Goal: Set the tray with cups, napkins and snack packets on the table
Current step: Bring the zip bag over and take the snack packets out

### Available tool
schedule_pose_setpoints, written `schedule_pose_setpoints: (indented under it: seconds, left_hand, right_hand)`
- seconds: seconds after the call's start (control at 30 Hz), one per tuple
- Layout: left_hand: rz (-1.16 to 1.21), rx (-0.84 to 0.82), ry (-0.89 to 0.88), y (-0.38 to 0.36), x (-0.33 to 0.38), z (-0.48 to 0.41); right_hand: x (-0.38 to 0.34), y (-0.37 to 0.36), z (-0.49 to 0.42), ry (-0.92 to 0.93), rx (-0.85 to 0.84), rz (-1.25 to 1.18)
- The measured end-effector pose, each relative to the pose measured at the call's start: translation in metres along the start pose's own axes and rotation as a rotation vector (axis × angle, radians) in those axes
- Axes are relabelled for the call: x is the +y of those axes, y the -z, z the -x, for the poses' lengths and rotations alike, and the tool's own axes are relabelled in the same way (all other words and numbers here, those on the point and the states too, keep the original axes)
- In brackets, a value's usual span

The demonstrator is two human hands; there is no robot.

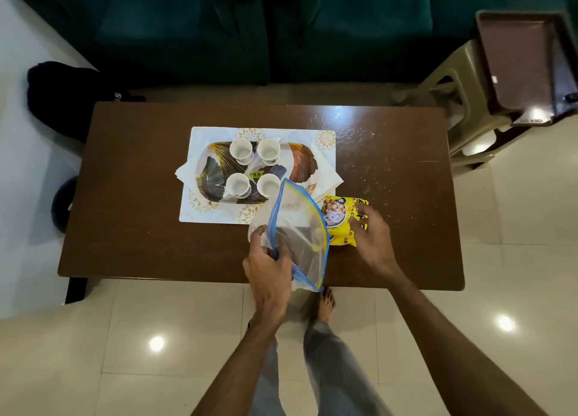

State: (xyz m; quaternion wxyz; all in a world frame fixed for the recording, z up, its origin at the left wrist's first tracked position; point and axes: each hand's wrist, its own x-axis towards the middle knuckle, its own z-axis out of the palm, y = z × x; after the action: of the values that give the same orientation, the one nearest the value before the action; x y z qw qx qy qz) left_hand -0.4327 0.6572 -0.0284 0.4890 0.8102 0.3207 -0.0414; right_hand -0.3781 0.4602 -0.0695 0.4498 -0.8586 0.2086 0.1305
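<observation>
A leaf-patterned tray (305, 162) lies on a white placemat (215, 211) on the brown table (125, 197). Several white cups (240, 150) stand on the tray. White napkins (184, 172) stick out from under the tray's left and right ends. My left hand (269, 268) grips a clear zip bag (300, 234) with a blue seal, held up over the table's front edge. My right hand (373, 234) rests with spread fingers on a yellow snack packet (339, 225) lying on the table just right of the bag.
A dark green sofa (281, 25) runs along the far side. Stacked plastic stools (469, 109) with a brown tray (519, 62) on top stand at the right. A black bag (59, 100) sits on the floor at the left. My foot (323, 303) is by the table's front edge.
</observation>
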Motion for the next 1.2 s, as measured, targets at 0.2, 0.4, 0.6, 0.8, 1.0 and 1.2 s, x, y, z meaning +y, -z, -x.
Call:
schedule_pose_setpoints:
  seconds: [0.2,0.4,0.6,0.8,1.0,1.2]
  left_hand:
    - [0.038,-0.097,0.003,0.003,0.0,0.004]
    - [0.01,-0.273,-0.008,0.013,0.0,0.013]
    - [0.181,-0.606,-0.041,0.046,0.016,0.024]
    - [0.544,-0.339,-0.04,0.117,0.021,0.022]
    - [0.268,-0.153,-0.274,0.193,0.015,-0.011]
    - [0.546,-0.423,-0.156,0.269,0.005,-0.071]
  right_hand:
    - [-0.061,-0.019,0.047,-0.024,-0.323,-0.273]
    - [-0.085,-0.043,0.056,0.086,-0.236,-0.212]
    - [-0.109,-0.042,0.072,0.144,-0.371,-0.226]
    - [-0.153,-0.013,0.079,0.12,-0.419,-0.434]
    - [-0.234,-0.025,0.103,0.273,-0.654,-0.355]
    - [-0.32,-0.1,0.133,0.197,-0.758,-0.535]
